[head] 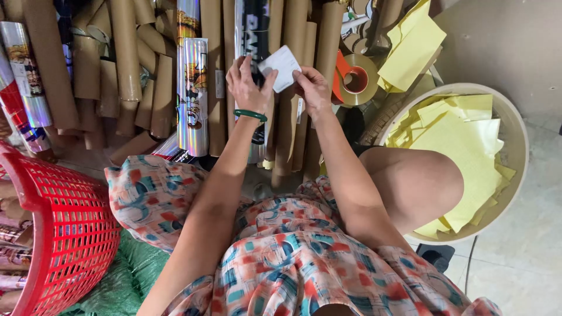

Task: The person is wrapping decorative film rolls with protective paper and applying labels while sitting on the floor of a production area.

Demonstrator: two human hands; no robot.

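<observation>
Above the cardboard tubes, 2 hands' fingers pinch 1 white label.

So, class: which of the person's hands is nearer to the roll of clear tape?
The right hand. It sits just beside the tape roll, on its left in the picture, pinching a white label. The left hand is farther off, beyond the label.

A small white rectangular label is pinched above brown tubes, some bearing pale label strips.
</observation>
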